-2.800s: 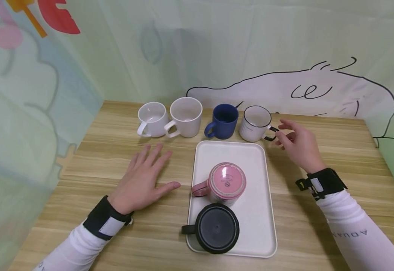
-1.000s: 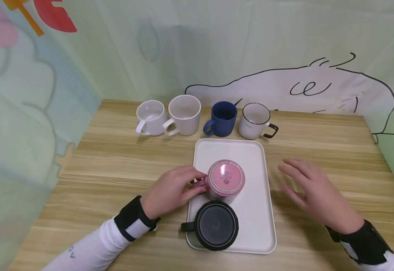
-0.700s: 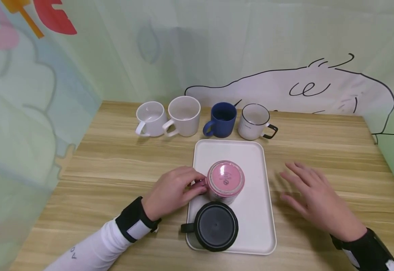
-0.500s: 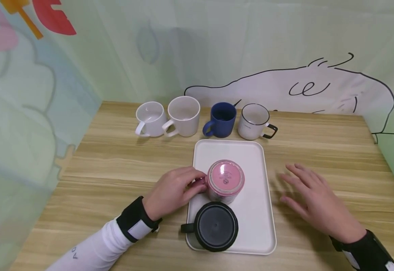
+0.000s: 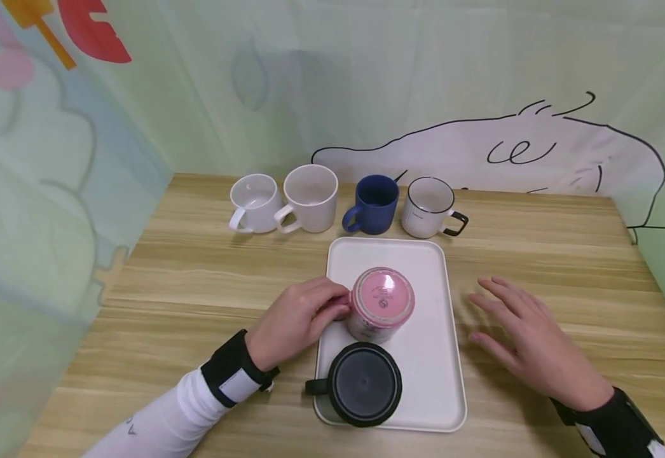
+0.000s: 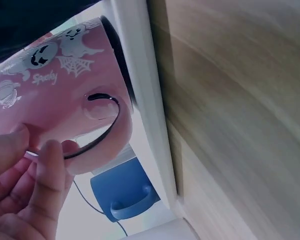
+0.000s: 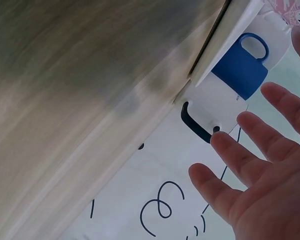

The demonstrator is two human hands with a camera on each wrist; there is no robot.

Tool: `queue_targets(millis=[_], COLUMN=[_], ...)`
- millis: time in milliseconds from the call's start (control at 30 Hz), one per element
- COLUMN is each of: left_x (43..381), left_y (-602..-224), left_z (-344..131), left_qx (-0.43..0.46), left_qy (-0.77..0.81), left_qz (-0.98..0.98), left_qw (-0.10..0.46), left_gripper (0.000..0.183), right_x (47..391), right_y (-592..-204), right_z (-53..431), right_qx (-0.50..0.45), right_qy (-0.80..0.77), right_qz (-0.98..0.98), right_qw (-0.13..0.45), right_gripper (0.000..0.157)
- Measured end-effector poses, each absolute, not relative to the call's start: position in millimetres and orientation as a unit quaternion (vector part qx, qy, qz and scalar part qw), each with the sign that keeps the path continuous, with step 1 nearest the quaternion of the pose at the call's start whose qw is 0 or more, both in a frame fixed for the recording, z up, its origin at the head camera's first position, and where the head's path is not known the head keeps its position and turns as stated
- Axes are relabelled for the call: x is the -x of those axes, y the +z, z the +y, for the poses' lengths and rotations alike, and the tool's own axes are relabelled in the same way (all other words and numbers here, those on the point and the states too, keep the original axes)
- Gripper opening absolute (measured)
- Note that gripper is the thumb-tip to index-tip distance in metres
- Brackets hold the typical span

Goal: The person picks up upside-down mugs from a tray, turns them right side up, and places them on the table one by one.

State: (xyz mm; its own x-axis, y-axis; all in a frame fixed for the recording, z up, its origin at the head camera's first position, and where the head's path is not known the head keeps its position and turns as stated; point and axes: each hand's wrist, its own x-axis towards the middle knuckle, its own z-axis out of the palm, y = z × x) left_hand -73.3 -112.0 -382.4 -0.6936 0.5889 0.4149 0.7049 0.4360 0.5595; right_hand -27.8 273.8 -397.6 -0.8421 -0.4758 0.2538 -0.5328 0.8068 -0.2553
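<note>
An upside-down pink mug (image 5: 383,298), printed with white ghosts and a cobweb in the left wrist view, is on the white rectangular tray (image 5: 431,375). My left hand (image 5: 291,323) pinches its handle between thumb and fingers from the left. In the left wrist view a dark gap shows along part of the mug's rim, close over the tray. A black mug (image 5: 365,383) sits bottom-up in front of it, its handle pointing left. To the right of the tray my right hand (image 5: 538,350) hovers with fingers spread, holding nothing.
Along the back of the wooden table (image 5: 550,242) stand a white mug (image 5: 260,207), a larger off-white mug (image 5: 318,207), a blue mug (image 5: 378,210) and a white mug with black rim and handle (image 5: 424,219), all upright. A printed curtain (image 5: 367,83) hangs behind them.
My right hand has left the black-handled mug and drawn back toward me. My left hand has moved right from the table onto the pink mug's handle; that mug now tips slightly.
</note>
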Motion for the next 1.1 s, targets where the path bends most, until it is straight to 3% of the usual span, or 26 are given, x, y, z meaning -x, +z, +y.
queue_targets(millis=[433,900,1100], left_x=[79,104,115], left_y=[-378,-358,-354], left_z=[-110,-90,-77], left_qx=[0.357,0.320,0.307], left_qy=[-0.405,-0.507,-0.580], left_qz=[-0.837,-0.784,-0.733], left_qw=[0.090,0.162,0.179], left_gripper=[0.016,0.021,0.019], right_x=[30,52,68], right_y=[-393,-380,-375], right_z=[268,249,232], right_qx=[-0.261,-0.244,-0.248], right_qy=[0.176,0.272,0.362], right_qz=[-0.946,-0.929,-0.898], right_qw=[0.082,0.065,0.038], right_gripper=[0.067,0.069,0.062])
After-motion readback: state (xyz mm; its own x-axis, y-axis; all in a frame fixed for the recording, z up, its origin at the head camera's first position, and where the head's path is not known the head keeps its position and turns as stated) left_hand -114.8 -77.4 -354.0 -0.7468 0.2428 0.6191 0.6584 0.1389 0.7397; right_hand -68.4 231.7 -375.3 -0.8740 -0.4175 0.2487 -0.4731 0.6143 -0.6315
